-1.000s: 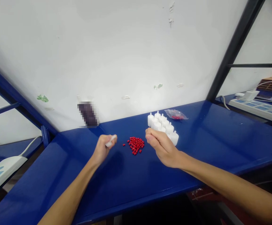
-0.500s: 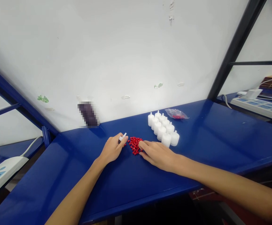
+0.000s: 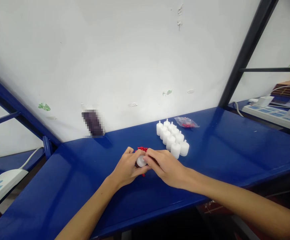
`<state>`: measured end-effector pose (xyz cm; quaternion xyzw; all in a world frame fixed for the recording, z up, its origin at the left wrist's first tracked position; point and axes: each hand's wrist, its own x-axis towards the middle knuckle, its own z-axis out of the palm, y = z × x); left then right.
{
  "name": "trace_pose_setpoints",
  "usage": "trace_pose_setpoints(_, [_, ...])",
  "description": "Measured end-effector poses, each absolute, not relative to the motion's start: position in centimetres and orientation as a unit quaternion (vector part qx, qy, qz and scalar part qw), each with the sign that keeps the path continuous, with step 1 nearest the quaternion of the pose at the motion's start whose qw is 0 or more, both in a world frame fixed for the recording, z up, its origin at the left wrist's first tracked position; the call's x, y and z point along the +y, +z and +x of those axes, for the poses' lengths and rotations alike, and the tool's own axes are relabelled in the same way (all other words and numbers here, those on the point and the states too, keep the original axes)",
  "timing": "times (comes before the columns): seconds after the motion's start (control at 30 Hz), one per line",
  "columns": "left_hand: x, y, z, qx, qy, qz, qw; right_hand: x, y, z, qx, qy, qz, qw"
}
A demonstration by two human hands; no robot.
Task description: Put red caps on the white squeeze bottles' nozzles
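My left hand [image 3: 126, 167] is wrapped round a small white plastic bottle [image 3: 141, 161], its round shoulder facing me. The thumb and fingers of my right hand [image 3: 167, 166] pinch at the bottle's nozzle end, so the tip and anything between those fingers are hidden. Beneath and behind both hands lies a pile of small red caps [image 3: 142, 148], mostly covered. To the right of my right hand, several white nozzle bottles [image 3: 175, 150] stand upright in two rows.
A clear plastic bag [image 3: 187, 122] with red pieces inside lies behind the bottles on the blue table [image 3: 222, 153]. Against the white wall leans a dark pixelated object [image 3: 93, 123]. Power strips [image 3: 3, 186] sit at the far left and far right.
My right hand has lifted from the red caps and moved to the bottle's nozzle. My left hand has moved right and turned the bottle, bringing it over the pile.
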<state>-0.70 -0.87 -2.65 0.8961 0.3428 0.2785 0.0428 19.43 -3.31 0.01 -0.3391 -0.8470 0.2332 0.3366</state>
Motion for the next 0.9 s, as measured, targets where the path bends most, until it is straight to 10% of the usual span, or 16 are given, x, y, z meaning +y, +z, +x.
trace_pose_setpoints(0.27, [-1.0, -1.7, -2.5, 0.335, 0.241, 0.91, 0.023, -3.4, 3.4, 29.1, -0.756, 0.016, -0.507, 0.414])
trace_pose_setpoints(0.6, [-0.6, -3.3, -0.9, 0.295, 0.167, 0.939, -0.052, -0.3, 1.8, 30.6, -0.752, 0.015, -0.613, 0.239])
trace_pose_setpoints(0.9, [1.2, -3.2, -1.3, 0.407, 0.239, 0.882, 0.014, -0.8, 1.6, 32.7, -0.717, 0.077, -0.592, 0.361])
